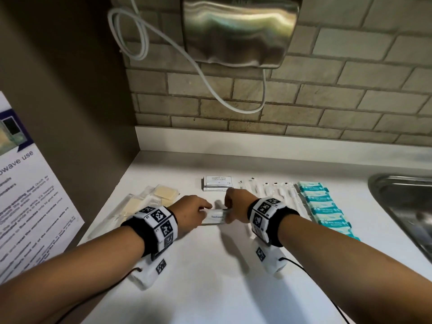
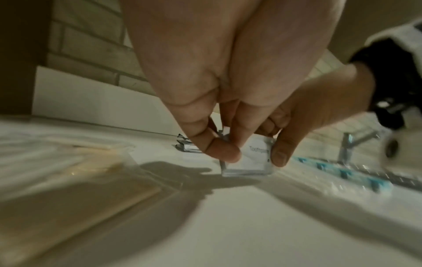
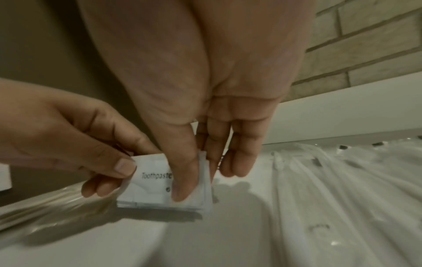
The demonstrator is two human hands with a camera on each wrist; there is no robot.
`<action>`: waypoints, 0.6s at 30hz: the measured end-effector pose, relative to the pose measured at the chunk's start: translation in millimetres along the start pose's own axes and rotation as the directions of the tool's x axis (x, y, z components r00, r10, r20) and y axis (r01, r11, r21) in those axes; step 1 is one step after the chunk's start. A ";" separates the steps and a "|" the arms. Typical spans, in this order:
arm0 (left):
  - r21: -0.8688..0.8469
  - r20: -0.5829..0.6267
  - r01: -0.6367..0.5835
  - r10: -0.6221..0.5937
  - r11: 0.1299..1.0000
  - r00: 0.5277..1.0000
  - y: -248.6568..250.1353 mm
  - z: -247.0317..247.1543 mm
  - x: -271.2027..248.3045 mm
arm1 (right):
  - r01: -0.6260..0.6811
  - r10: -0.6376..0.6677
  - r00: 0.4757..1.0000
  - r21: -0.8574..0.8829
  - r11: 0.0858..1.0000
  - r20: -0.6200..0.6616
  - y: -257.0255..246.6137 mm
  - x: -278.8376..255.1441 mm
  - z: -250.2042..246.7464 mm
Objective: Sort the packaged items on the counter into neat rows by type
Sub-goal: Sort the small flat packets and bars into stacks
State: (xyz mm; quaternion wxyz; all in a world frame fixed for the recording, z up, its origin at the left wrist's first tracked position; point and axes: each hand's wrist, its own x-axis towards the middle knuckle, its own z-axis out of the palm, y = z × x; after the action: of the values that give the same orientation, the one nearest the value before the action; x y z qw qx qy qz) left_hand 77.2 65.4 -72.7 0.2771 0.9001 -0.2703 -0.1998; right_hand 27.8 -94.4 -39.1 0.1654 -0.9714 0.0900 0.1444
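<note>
A small stack of white toothpaste sachets (image 1: 216, 218) (image 2: 253, 159) (image 3: 155, 187) stands on edge on the white counter (image 1: 210, 277), held from both sides. My left hand (image 1: 194, 212) (image 2: 226, 150) pinches its left end between thumb and fingers. My right hand (image 1: 233, 206) (image 3: 194, 173) pinches the right end, thumb in front and fingers behind. Behind them lies a stack of shampoo sachets (image 1: 217, 183). Clear-wrapped soap bars (image 1: 149, 199) (image 2: 68, 180) lie to the left. Wrapped white toothbrushes (image 1: 273, 190) (image 3: 319, 180) and a row of teal packets (image 1: 325, 206) (image 2: 356, 173) lie to the right.
A steel sink (image 1: 406, 206) is sunk into the counter at the far right. On the tiled wall hangs a steel dryer (image 1: 238, 29) with a looped white cable (image 1: 163, 50). A brown side panel with a printed notice (image 1: 28, 195) closes off the left.
</note>
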 end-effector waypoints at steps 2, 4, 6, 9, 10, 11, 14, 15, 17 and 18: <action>-0.187 -0.017 0.045 -0.049 0.981 0.999 1.6 -2.8 8.1 | -0.031 0.031 0.999 0.058 0.998 -0.005 3.9 4.5 -5.5; -0.279 -0.035 0.086 -0.100 0.957 0.994 3.1 -5.2 14.5 | -0.038 0.037 0.999 0.069 0.997 0.023 6.0 8.9 -8.9; -0.326 -0.030 0.115 -0.132 0.939 0.991 5.2 -6.3 22.4 | -0.045 0.043 0.999 0.081 0.996 0.033 8.1 14.8 -11.5; -0.360 -0.021 0.146 -0.165 0.921 0.986 5.5 -7.7 36.5 | -0.062 0.060 0.998 0.070 0.996 0.035 11.2 26.0 -15.4; -0.365 -0.016 0.153 -0.170 0.918 0.985 4.1 -7.5 42.5 | -0.063 0.061 0.997 0.061 0.996 0.040 12.8 31.1 -16.0; -0.376 -0.005 0.158 -0.173 0.913 0.985 2.3 -6.5 46.7 | -0.064 0.062 0.997 0.058 0.996 0.044 13.5 33.9 -15.9; -0.359 0.030 0.159 -0.159 0.920 0.987 -4.1 -4.5 60.0 | -0.063 0.060 0.998 0.092 0.994 0.034 17.2 41.2 -14.1; -0.324 0.040 0.155 -0.150 0.933 0.988 -5.2 -4.0 64.2 | -0.064 0.060 0.997 0.096 0.993 0.040 18.1 43.3 -14.1; -0.174 0.022 0.115 -0.113 0.978 0.993 -5.0 -5.1 69.1 | -0.049 0.046 0.997 0.067 0.997 0.058 17.5 44.9 -15.7; -0.063 0.007 0.081 -0.080 0.995 0.997 -3.9 -6.7 69.5 | -0.041 0.039 0.997 0.041 0.998 0.060 16.7 45.0 -16.4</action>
State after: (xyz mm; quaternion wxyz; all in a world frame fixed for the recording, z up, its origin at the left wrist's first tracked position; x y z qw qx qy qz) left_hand 135.9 29.3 -84.5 0.2965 0.9006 -0.2280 -0.2214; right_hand 70.7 -121.3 -43.2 0.1855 -0.9610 0.1075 0.1744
